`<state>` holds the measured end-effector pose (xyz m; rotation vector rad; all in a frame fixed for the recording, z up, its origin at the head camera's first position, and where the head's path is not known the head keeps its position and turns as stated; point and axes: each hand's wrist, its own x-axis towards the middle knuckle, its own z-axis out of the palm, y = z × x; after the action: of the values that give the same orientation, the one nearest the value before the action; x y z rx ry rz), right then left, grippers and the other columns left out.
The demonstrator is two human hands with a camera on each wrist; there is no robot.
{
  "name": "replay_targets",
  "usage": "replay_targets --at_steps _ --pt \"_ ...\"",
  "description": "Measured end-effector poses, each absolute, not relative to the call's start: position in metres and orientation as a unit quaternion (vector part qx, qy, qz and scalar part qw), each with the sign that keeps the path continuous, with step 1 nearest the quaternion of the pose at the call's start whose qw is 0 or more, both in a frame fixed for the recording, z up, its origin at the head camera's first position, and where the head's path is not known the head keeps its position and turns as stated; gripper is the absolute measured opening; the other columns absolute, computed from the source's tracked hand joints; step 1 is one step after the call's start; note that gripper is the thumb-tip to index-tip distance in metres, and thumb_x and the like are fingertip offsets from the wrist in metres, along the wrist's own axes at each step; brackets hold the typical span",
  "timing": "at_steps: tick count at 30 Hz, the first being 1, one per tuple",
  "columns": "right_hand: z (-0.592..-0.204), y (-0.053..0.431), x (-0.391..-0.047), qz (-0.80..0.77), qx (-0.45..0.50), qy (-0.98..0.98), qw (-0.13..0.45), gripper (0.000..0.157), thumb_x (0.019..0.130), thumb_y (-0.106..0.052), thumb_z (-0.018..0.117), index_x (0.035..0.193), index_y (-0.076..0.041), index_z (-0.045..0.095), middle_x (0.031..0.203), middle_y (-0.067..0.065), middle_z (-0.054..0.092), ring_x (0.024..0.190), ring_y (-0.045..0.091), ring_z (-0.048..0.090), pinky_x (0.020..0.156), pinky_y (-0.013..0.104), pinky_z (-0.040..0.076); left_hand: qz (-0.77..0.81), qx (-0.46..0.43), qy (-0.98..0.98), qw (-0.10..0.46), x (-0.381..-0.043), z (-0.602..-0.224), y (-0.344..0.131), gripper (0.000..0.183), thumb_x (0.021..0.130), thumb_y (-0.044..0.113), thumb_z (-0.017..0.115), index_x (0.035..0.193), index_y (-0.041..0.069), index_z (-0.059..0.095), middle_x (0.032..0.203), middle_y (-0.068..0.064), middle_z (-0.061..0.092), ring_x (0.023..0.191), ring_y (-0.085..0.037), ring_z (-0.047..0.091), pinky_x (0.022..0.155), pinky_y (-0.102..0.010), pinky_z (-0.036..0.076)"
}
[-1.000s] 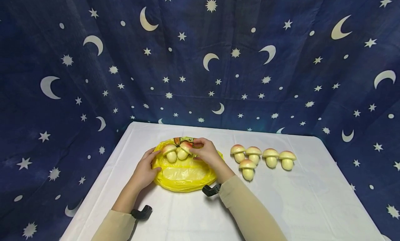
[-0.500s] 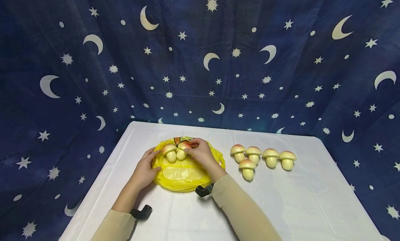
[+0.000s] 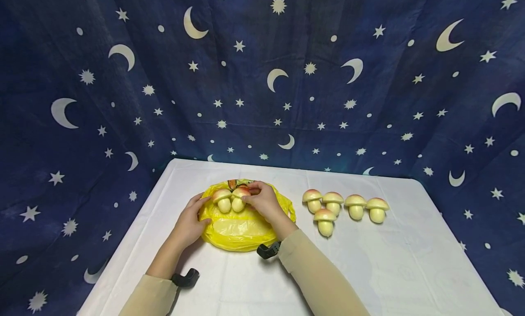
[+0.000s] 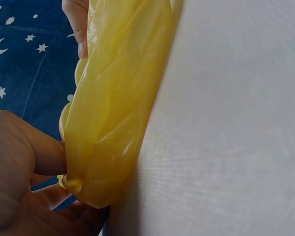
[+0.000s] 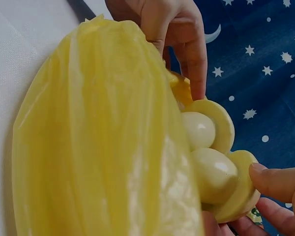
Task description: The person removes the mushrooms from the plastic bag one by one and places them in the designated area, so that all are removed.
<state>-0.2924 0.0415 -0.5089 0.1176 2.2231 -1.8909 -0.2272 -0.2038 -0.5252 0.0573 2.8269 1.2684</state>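
A yellow plastic bag sits on the table. Two toy mushrooms, pale with reddish caps, lie side by side at its back part. My right hand pinches the cap of the right mushroom, thumb in front and fingers behind. The left mushroom stands beside it, stem toward me. At the bag's left side, my left hand grips its edge, thumb on the near side and fingers curled round it. In the right wrist view, a left finger reaches to the left mushroom's cap.
Right of the bag, several more toy mushrooms lie on the white-covered table. Something orange and green shows at the bag's back rim. A dark blue cloth with moons and stars hangs behind.
My right hand has moved left and closer round the right mushroom, which has shifted slightly left and turned more upright against the other one. My left hand has stayed in place.
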Motion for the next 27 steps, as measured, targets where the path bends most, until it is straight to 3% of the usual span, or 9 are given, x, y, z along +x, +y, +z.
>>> replay_targets --at_steps 7,23,27 --pt "-0.503 0.049 -0.289 -0.648 0.035 0.751 0.125 0.041 0.089 -0.004 0.086 0.127 -0.01 0.072 0.127 0.014 0.071 0.104 0.024 0.069 0.082 0.034 0.068 0.413 0.021 0.91 0.023 -0.227 -0.525 -0.204 0.068 0.096 0.0 0.07 0.16 0.006 0.048 0.178 -0.015 0.026 0.164 -0.044 0.028 0.133 -0.063 0.027" --pt "-0.474 0.086 -0.267 -0.663 -0.013 0.738 0.123 0.045 0.089 0.0 0.082 0.132 -0.004 0.071 0.13 0.018 0.067 0.101 0.022 0.073 0.088 0.044 0.069 0.413 0.03 0.91 0.01 -0.227 -0.527 -0.205 0.067 0.096 0.0 0.07 0.159 0.003 0.049 0.177 -0.016 0.029 0.162 -0.044 0.031 0.132 -0.062 0.029" --pt "-0.467 0.097 -0.261 -0.659 -0.025 0.742 0.121 0.047 0.088 0.0 0.082 0.134 -0.001 0.07 0.13 0.019 0.068 0.1 0.021 0.072 0.085 0.042 0.069 0.411 0.032 0.911 0.009 -0.227 -0.527 -0.204 0.067 0.095 0.0 0.07 0.159 0.003 0.049 0.176 -0.017 0.029 0.162 -0.044 0.032 0.132 -0.062 0.029"
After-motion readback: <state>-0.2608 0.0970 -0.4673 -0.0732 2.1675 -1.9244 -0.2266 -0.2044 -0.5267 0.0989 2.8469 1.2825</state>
